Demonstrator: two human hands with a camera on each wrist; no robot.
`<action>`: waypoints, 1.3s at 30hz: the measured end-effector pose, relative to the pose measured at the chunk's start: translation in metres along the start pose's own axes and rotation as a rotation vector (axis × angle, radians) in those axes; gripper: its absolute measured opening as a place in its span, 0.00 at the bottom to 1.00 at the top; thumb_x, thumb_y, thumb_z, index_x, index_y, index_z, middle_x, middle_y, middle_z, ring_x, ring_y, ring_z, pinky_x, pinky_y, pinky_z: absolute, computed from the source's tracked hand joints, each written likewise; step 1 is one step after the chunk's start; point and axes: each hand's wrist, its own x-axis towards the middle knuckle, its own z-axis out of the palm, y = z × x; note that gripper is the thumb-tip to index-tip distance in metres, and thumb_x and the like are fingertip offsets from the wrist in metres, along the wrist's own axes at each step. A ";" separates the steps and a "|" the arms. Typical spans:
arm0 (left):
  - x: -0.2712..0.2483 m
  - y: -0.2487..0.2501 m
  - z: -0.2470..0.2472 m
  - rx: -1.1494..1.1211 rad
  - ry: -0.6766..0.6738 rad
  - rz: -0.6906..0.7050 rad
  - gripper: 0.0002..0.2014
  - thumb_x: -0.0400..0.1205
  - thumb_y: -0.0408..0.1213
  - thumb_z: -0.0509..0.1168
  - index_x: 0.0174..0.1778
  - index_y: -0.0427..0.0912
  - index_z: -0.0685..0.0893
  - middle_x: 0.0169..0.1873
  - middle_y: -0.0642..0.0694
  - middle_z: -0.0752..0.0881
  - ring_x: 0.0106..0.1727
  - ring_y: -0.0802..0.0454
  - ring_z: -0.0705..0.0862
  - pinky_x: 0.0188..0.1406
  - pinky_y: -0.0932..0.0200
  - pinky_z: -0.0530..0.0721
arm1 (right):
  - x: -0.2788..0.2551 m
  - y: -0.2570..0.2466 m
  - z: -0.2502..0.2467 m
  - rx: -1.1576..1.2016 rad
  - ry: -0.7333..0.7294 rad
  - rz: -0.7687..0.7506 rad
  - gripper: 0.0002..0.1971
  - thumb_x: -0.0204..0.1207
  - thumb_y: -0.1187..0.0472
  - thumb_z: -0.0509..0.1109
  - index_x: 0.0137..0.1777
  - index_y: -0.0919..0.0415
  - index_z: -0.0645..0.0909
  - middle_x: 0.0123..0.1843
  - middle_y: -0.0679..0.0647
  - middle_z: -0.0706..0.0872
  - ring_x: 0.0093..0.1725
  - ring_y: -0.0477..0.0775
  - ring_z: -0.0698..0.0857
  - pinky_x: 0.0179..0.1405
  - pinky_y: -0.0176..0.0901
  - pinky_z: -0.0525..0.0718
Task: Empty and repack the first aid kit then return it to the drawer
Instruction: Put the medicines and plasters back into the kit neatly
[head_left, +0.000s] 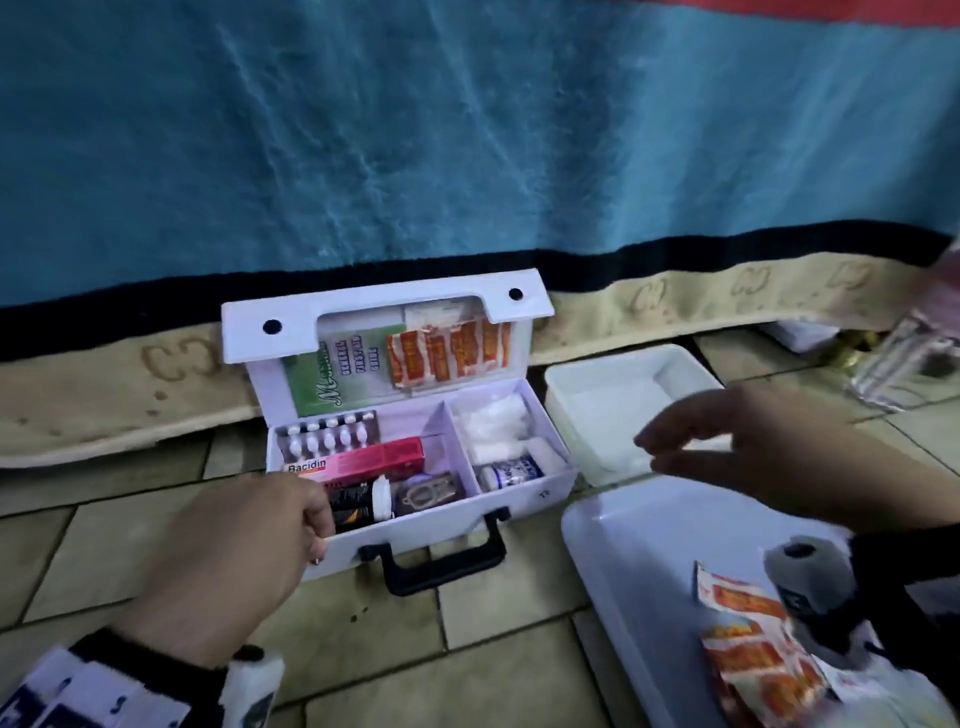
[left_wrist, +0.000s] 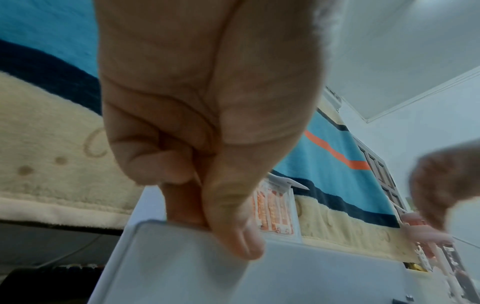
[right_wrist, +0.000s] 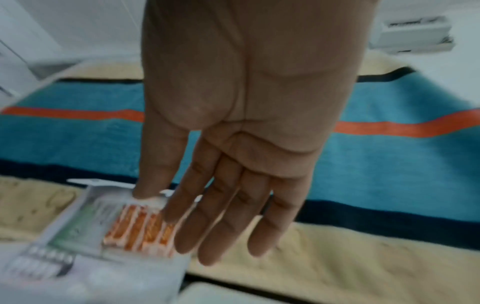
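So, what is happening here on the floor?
A person is unpacking an open white first aid kit. The left hand grips its front left corner, steadying it. The right hand hovers open, empty, beside the kit. Orange sachets already lie on a white tray; most supplies remain inside.

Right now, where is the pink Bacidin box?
In the head view, the pink Bacidin box lies in the left compartment of the open first aid kit, just in front of the blister pack and behind the small dark bottle.
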 end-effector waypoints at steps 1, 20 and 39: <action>0.002 -0.001 0.000 -0.015 -0.023 -0.001 0.10 0.70 0.39 0.73 0.26 0.58 0.83 0.26 0.62 0.86 0.33 0.67 0.80 0.26 0.66 0.71 | -0.016 0.015 0.003 -0.044 -0.031 0.060 0.09 0.68 0.53 0.78 0.43 0.37 0.84 0.43 0.35 0.89 0.47 0.22 0.80 0.43 0.17 0.76; 0.023 -0.027 0.017 -0.105 -0.068 0.055 0.21 0.60 0.32 0.82 0.23 0.68 0.85 0.21 0.66 0.84 0.27 0.54 0.84 0.36 0.54 0.85 | -0.056 0.068 0.072 -0.374 -0.217 0.299 0.09 0.78 0.52 0.63 0.57 0.45 0.76 0.56 0.43 0.82 0.56 0.47 0.81 0.53 0.36 0.76; 0.019 -0.023 0.017 -0.096 -0.054 0.042 0.22 0.61 0.33 0.80 0.25 0.72 0.84 0.22 0.72 0.83 0.28 0.59 0.85 0.35 0.55 0.85 | -0.049 0.056 0.079 -0.438 -0.244 0.234 0.11 0.81 0.59 0.59 0.59 0.49 0.80 0.54 0.46 0.79 0.57 0.47 0.81 0.49 0.30 0.71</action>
